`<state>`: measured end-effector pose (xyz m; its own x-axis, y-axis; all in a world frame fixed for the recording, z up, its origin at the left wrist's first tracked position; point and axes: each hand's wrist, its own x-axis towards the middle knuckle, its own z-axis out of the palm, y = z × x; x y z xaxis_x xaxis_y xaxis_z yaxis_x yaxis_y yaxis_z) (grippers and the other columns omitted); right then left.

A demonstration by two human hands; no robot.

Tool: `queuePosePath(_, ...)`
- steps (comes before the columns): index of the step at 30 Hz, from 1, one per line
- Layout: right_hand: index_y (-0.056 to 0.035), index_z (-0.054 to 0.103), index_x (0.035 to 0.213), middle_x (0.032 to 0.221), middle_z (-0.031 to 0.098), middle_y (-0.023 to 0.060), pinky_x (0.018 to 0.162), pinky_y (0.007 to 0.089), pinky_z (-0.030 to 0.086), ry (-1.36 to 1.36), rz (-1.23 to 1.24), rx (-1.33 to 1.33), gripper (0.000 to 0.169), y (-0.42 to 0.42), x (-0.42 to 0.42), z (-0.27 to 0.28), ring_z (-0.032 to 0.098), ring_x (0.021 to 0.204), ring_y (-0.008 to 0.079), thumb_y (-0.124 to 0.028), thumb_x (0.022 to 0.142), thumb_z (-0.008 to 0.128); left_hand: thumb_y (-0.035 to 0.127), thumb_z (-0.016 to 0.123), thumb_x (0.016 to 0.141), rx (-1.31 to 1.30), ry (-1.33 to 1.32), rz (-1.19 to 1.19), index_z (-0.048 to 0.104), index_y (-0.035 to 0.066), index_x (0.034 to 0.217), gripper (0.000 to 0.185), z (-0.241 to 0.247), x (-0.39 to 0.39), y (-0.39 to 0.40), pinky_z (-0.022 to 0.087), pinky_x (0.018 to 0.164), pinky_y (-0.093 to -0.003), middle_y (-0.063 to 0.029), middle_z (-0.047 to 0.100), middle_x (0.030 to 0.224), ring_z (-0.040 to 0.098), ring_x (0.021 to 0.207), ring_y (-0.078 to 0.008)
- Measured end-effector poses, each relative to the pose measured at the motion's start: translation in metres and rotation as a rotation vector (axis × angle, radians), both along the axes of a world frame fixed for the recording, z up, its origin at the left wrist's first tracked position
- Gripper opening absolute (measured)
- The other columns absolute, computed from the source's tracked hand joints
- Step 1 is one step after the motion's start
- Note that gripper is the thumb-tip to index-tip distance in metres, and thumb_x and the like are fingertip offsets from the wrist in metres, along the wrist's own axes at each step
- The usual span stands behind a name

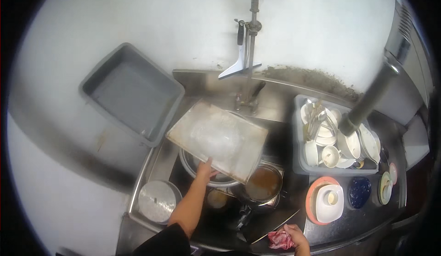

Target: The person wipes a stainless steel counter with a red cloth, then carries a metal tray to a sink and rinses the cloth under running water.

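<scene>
My left hand (206, 171) grips the near edge of a rectangular metal sheet pan (227, 137), tilted above the sink. Under it shows the rim of a large round metal basin (187, 168). A pot of brown liquid (263, 183) sits just right of the pan's near corner. Bunched in my right hand (294, 237) is a red and white cloth (280, 239), held over the front edge of the sink. Black handles (244, 216) lie in the sink between my two hands.
A grey tub (134, 97) leans against the wall at left, above a round metal lid (156, 201). At right, a plastic bin (301, 164) holds dishes and cutlery beside stacked plates (325, 204) and a dark blue plate (359, 192). A squeegee (239, 63) hangs near the spray faucet pipe (254, 7).
</scene>
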<state>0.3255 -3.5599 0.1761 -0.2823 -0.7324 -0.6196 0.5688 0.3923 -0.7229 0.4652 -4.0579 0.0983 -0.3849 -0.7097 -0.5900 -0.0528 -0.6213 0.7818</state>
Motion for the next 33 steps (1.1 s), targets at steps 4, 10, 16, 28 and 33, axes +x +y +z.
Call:
queuePosePath(4, 0.0052, 0.073, 0.095, 0.086, 0.074, 0.013, 0.07, 0.0318, 0.055, 0.01, -0.22, 0.053, 0.042, -0.017, 0.002, 0.008, 0.07, 0.073, 0.0194, -0.033, 0.101, 0.057, 0.042, 0.062, 0.096, -0.279, -0.514, -0.51, 0.071, -0.002, 0.099, 0.045, 0.064, 0.006, -0.005, 0.056, 0.05, -0.0321, -0.0145, 0.072, 0.073, 0.068, 0.053, -0.0206)
queuePosePath(10, 0.007, 0.07, 0.102, 0.097, 0.073, 0.0167, 0.078, 0.0347, 0.058, -0.138, -0.231, 0.016, 0.039, -0.053, 0.01, 0.008, 0.072, 0.082, 0.0237, -0.03, 0.101, 0.056, 0.043, 0.055, 0.095, -1.219, -0.59, -0.437, 0.066, 0.005, 0.106, 0.042, 0.085, -0.143, -0.12, 0.049, 0.087, -0.0511, -0.0219, 0.068, 0.101, 0.063, 0.097, -0.0419)
queuePosePath(16, 0.0085, 0.061, 0.112, 0.111, 0.066, 0.0284, 0.06, 0.0493, 0.061, -0.246, -0.576, -0.044, 0.054, -0.026, 0.045, 0.077, 0.07, 0.091, 0.0386, -0.038, 0.088, 0.073, 0.043, 0.062, 0.092, -1.559, -0.833, -0.328, 0.058, 0.002, 0.121, 0.051, 0.114, -0.28, -0.2, 0.05, 0.092, -0.0503, -0.0197, 0.065, 0.117, 0.056, 0.12, -0.0353)
queuePosePath(28, -0.0033, 0.067, 0.115, 0.099, 0.072, 0.0071, 0.081, 0.0355, 0.054, 0.775, 0.111, 0.067, 0.025, -0.208, -0.063, 0.065, 0.068, 0.093, 0.0173, -0.019, 0.095, 0.064, 0.05, 0.043, 0.102, -0.615, -0.063, -0.769, 0.064, 0.002, 0.119, 0.055, 0.0, -0.177, 0.002, 0.048, 0.095, -0.0529, -0.023, 0.066, 0.114, 0.063, 0.109, -0.0389)
queuePosePath(33, -0.0019, 0.07, 0.087, 0.091, 0.068, 0.0244, 0.079, 0.0455, 0.052, 1.151, -0.148, 0.246, 0.039, -0.246, -0.104, 0.082, 0.066, 0.086, 0.043, -0.037, 0.098, 0.055, 0.079, 0.027, 0.092, 0.297, 0.497, -0.879, 0.041, 0.011, 0.145, 0.087, 0.066, -0.12, 0.147, 0.049, 0.098, -0.0459, -0.0121, 0.057, 0.131, 0.057, 0.12, -0.0256)
